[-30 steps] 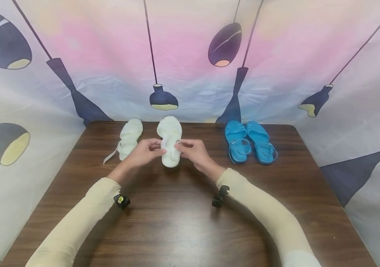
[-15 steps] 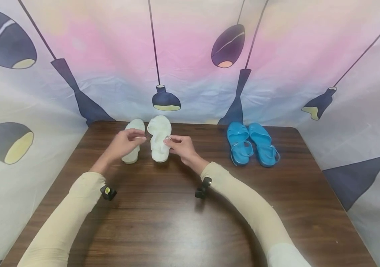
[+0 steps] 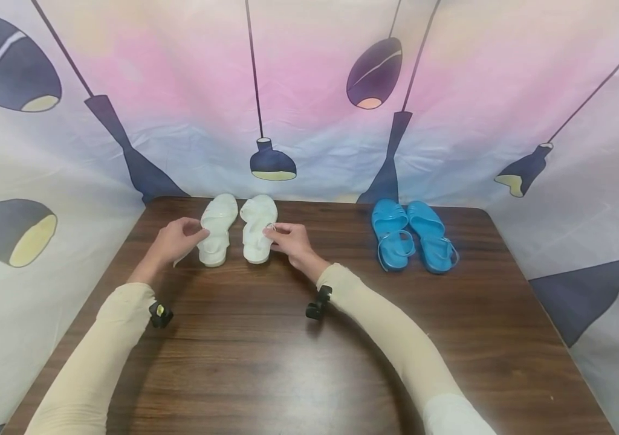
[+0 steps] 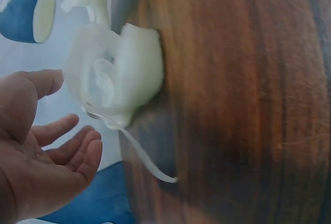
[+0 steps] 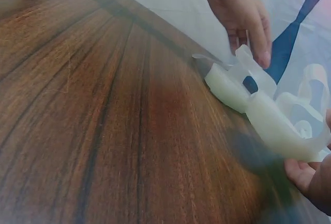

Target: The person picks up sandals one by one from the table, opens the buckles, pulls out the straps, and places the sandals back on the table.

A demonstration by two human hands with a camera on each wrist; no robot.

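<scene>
Two white sandals stand side by side at the table's far left. My right hand [image 3: 292, 241] pinches the right sandal [image 3: 257, 232] at its outer side, thumb on the strap; in the right wrist view some fingertips [image 5: 300, 172] lie against its heel end. Left of the left sandal [image 3: 214, 241] is my left hand [image 3: 176, 240], fingers loosely bent around nothing. In the left wrist view its thumb [image 4: 49, 83] comes close to the sandal's heel strap; whether they touch I cannot tell. A loose strap end [image 4: 147, 159] hangs from that sandal toward the tabletop.
A pair of blue sandals [image 3: 393, 238] stands farther right along the back of the brown wooden table [image 3: 266, 338]. Behind and at both sides hangs a cloth [image 3: 309, 121] printed with lamps.
My right hand has moved left with the right sandal and lowered it beside the other. My left hand has let go of it and moved left to the left sandal's outer side.
</scene>
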